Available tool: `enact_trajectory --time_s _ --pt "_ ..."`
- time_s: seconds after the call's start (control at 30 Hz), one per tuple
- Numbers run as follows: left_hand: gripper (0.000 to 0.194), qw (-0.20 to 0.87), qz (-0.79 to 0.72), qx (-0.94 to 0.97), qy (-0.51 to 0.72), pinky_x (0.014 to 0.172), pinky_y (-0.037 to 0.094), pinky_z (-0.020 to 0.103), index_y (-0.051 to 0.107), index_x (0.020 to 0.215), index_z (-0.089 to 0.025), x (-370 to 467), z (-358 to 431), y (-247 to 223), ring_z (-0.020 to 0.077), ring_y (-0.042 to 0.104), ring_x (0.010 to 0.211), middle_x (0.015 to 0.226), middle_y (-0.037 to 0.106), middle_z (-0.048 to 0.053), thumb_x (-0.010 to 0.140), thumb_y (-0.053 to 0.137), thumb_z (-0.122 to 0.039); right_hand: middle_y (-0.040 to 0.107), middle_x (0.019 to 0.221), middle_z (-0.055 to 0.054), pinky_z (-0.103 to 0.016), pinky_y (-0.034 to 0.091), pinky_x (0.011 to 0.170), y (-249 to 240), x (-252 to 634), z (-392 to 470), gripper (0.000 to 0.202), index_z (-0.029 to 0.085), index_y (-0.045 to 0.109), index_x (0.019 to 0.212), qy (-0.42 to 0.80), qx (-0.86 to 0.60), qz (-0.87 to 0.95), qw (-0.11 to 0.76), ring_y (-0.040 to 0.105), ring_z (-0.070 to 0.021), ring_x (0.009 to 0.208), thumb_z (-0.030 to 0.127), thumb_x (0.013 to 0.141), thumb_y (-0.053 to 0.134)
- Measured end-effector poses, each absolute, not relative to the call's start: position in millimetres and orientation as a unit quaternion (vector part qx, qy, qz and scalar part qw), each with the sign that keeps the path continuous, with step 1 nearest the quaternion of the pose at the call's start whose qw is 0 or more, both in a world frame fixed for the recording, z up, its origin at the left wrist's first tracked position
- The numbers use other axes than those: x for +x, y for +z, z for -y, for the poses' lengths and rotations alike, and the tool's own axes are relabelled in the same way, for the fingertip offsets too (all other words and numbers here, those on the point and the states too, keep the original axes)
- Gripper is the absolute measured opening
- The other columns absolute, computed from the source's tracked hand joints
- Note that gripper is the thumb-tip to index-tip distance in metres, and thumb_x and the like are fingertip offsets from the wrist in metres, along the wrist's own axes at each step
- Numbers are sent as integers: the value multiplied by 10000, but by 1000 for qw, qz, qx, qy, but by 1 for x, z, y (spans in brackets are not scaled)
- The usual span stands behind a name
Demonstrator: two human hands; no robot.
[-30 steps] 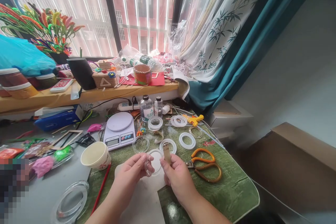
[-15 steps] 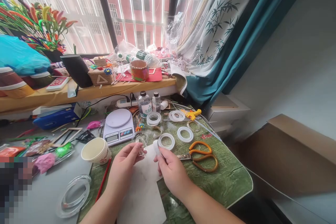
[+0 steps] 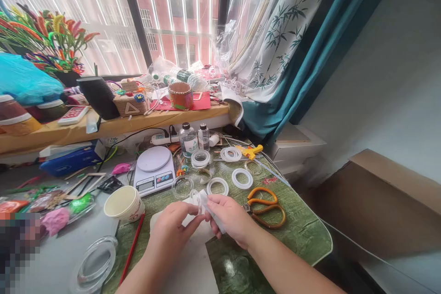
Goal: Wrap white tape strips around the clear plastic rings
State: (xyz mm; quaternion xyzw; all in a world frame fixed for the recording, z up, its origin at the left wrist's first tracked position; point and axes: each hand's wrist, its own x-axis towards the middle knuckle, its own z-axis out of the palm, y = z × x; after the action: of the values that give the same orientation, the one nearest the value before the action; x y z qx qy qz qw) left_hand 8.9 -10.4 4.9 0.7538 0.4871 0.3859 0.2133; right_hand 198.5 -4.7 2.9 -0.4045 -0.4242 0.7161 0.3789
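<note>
My left hand (image 3: 174,227) pinches a clear ring, bangle-like (image 3: 195,196), between thumb and fingers. Folded in my right hand (image 3: 232,218) is a thin white piece, like paper or tissue (image 3: 203,197), pressed against the ring's right side. Both hands meet above a white sheet (image 3: 195,266). Orange-handled scissors (image 3: 265,201) lie just right of my right hand, their blades partly behind it. Beyond the hands are a white ring mould (image 3: 218,179), a second white ring mould (image 3: 242,171) and a clear ring (image 3: 174,188) on the green tabletop.
A kitchen scale (image 3: 153,179) and a paper cup (image 3: 124,206) stand left of the hands, by a red pencil-like stick (image 3: 132,250). Clear rings (image 3: 112,257) lie front left. Two capped bottles (image 3: 189,140) and a yellow glue gun (image 3: 253,150) are further back.
My left hand has moved right and brought the clear ring against the white piece in my right hand. The right hand has shifted slightly right and tilted the white piece.
</note>
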Motion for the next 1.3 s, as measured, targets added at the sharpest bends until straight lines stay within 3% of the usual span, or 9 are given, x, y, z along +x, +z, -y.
enact_trajectory --time_s 0.2,0.37,0.43,0.5,0.6,0.77,0.87,1.1,1.3 --pt "76 70 -340 878 329 700 481 307 695 878 -244 4 4 6 176 643 681 756 745 -8 950 672 -237 540 611 47 -188 364 389 9 209 2 444 173 591 723 713 -394 491 308 451 -64 425 590 841 686" --pt "72 61 -373 860 342 759 538 333 665 958 -248 3 5 3 208 688 804 856 740 27 936 699 -307 522 555 59 -189 316 377 5 205 5 472 171 606 727 677 -416 484 366 428 -63 407 619 826 719" --pt "316 78 -410 829 371 879 566 386 636 1154 -248 0 6 0 270 691 1048 1135 720 108 903 729 -416 533 549 57 -192 309 371 7 204 6 497 154 667 817 690 -424 452 373 417 -65 397 649 823 708" --pt "627 119 -411 825 369 1026 526 460 512 1415 -255 -3 7 -1 338 573 1315 1455 557 178 895 689 -559 544 551 53 -191 316 376 9 204 7 525 133 713 920 714 -408 442 359 423 -67 402 647 815 725" --pt "825 205 -365 848 324 1139 434 501 330 1585 -285 -5 9 0 371 421 1461 1618 387 171 910 528 -716 563 583 43 -190 326 387 10 204 11 500 121 724 957 751 -356 440 340 443 -65 414 598 814 765" --pt "641 267 -375 834 304 991 546 353 468 1499 -319 -3 10 3 292 622 1231 1425 575 121 937 597 -599 532 590 50 -206 303 378 2 196 20 459 147 670 907 767 -308 416 378 407 -70 393 600 858 724" --pt "623 300 -374 813 331 839 580 301 538 1421 -288 -1 10 3 266 661 1084 1316 623 114 918 578 -654 472 595 63 -220 292 396 4 191 26 441 178 626 888 744 -305 445 394 345 -74 401 614 943 596" --pt "552 393 -428 722 376 812 566 320 575 1338 -264 4 16 -5 271 664 1040 1183 689 86 933 520 -636 465 722 5 -289 345 664 16 190 31 463 197 455 696 474 -322 716 399 426 -144 691 488 1053 423" --pt "542 396 -476 701 353 793 598 350 597 1288 -255 5 12 -9 308 661 1093 1224 677 96 841 651 -557 416 523 63 -239 264 416 -4 174 24 531 180 614 753 706 -337 474 404 302 -86 418 674 937 547"
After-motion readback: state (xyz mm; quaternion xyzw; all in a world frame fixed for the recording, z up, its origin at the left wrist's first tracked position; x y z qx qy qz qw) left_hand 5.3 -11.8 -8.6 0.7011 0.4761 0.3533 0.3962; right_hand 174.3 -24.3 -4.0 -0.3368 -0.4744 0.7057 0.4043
